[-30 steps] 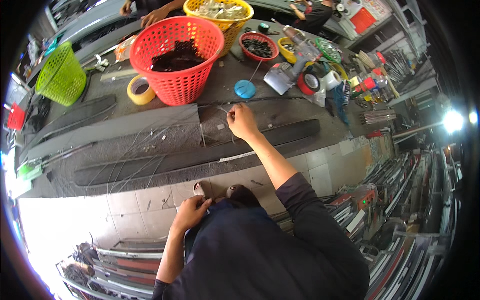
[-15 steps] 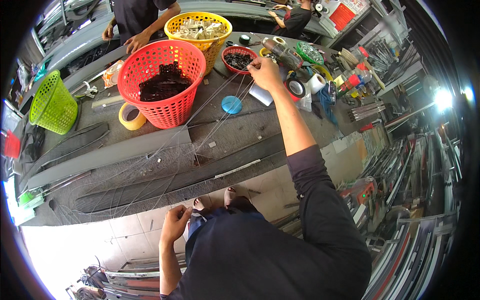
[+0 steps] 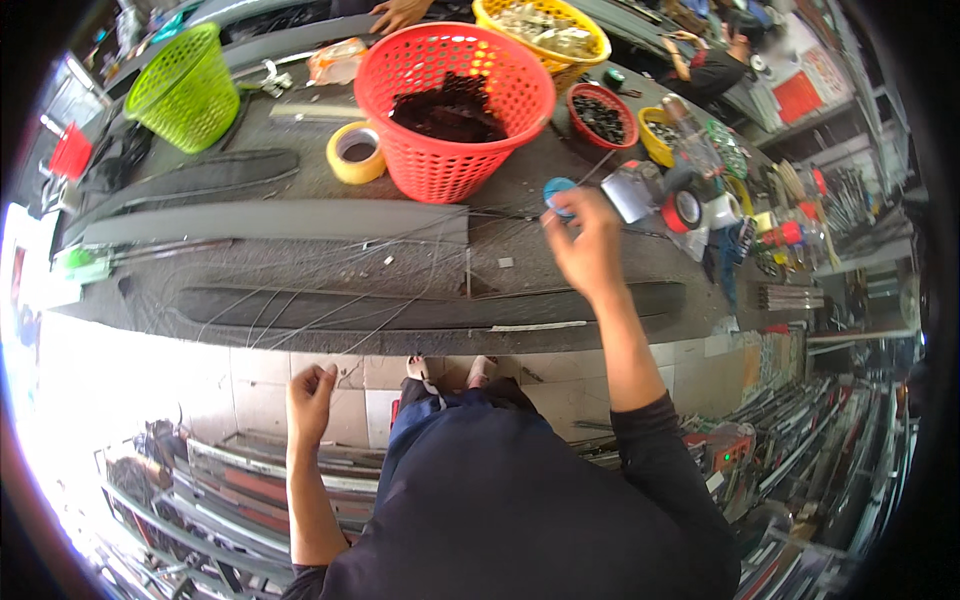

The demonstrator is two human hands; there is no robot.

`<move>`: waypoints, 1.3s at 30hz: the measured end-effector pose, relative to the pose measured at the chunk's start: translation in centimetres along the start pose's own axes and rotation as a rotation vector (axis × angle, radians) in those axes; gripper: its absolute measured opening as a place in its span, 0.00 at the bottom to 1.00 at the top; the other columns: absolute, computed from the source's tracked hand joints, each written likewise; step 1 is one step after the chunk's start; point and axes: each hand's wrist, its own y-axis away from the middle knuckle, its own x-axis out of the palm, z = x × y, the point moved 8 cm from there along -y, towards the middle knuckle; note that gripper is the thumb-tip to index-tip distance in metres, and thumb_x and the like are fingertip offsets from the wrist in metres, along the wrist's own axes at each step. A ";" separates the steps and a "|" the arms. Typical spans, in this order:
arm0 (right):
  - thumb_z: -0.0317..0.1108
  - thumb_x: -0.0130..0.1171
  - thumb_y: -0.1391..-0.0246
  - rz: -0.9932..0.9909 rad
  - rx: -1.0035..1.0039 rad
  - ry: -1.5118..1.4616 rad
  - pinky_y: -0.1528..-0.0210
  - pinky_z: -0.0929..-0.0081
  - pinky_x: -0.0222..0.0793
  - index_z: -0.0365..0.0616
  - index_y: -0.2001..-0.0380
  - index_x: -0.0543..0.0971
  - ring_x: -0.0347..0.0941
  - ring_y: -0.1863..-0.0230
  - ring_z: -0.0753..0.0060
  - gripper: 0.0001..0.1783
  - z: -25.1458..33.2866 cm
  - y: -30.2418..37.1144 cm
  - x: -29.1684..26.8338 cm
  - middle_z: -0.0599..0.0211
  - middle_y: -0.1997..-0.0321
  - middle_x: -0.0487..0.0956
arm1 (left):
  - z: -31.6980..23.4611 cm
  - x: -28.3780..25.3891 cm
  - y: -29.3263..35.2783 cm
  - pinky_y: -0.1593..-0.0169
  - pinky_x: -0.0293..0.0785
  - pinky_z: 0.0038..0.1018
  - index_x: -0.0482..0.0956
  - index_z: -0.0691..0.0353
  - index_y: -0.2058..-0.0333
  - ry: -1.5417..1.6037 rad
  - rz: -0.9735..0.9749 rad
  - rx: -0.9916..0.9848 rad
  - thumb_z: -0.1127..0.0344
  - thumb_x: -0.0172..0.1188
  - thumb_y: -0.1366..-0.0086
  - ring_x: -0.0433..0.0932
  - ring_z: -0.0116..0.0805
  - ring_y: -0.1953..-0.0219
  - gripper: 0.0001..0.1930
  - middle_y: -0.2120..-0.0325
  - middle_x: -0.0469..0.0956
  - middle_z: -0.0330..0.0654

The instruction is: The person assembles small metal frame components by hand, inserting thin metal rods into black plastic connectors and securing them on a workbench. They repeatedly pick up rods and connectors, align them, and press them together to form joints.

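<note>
Over the far right part of the table, my right hand [image 3: 585, 245] is closed, thumb and fingers pinching thin strings. It is beside a blue round disc [image 3: 560, 196], which it partly covers. The thin strings [image 3: 430, 285] run leftward from it in loose loops across the table. Just off the near table edge, my left hand [image 3: 310, 402] is pinched, with a fine strand reaching its fingertips. A dark flat strip [image 3: 400, 306] lies under the strings, and a grey flat strip [image 3: 280, 224] lies behind them.
A red basket of dark parts [image 3: 450, 150] stands behind, beside a yellow basket [image 3: 560, 60] and a red bowl [image 3: 602, 115]. At left are a green basket [image 3: 185, 95] and a yellow tape roll [image 3: 356, 153]. Tape rolls and bottles crowd the right. A co-worker's hand [image 3: 400, 14] shows beyond.
My right hand has drawn back from beside the red bowl toward me. My left hand has moved left and a little up. The view has shifted, and the co-worker at the back is mostly out of it.
</note>
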 end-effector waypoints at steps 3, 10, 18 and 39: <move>0.34 0.81 0.44 0.434 -0.242 -0.092 0.27 0.53 0.73 0.48 0.42 0.85 0.77 0.32 0.48 0.26 7.2 3.7 8.9 0.61 0.36 0.82 | -2.1 -2.3 -0.5 0.72 0.52 0.23 0.77 0.59 0.67 0.162 -0.186 0.016 0.59 0.71 0.20 0.59 0.13 0.73 0.17 0.74 0.69 0.23; 0.28 0.76 0.48 0.590 -0.633 0.350 0.28 0.48 0.70 0.51 0.24 0.77 0.70 0.27 0.49 0.45 11.0 3.3 19.3 0.54 0.29 0.73 | -12.1 2.3 0.4 0.76 0.57 0.19 0.38 0.27 0.12 1.478 0.440 0.284 0.57 0.65 0.19 0.57 0.20 0.79 0.51 0.74 0.60 0.29; 0.34 0.79 0.49 0.656 -0.714 0.423 0.32 0.48 0.70 0.54 0.23 0.79 0.69 0.27 0.47 0.46 10.7 1.7 23.6 0.55 0.31 0.73 | -13.9 3.3 -1.9 0.70 0.69 0.27 0.73 0.50 0.22 0.276 0.025 0.566 0.57 0.85 0.38 0.66 0.25 0.77 0.47 0.78 0.71 0.30; 0.34 0.81 0.48 0.589 -0.245 0.251 0.13 0.40 0.57 0.53 0.14 0.62 0.61 0.14 0.42 0.60 -4.1 2.0 15.2 0.50 0.19 0.72 | -14.3 10.5 -11.1 0.26 0.77 0.48 0.77 0.68 0.28 -0.757 -0.082 0.509 0.27 0.86 0.52 0.79 0.58 0.28 0.63 0.28 0.77 0.59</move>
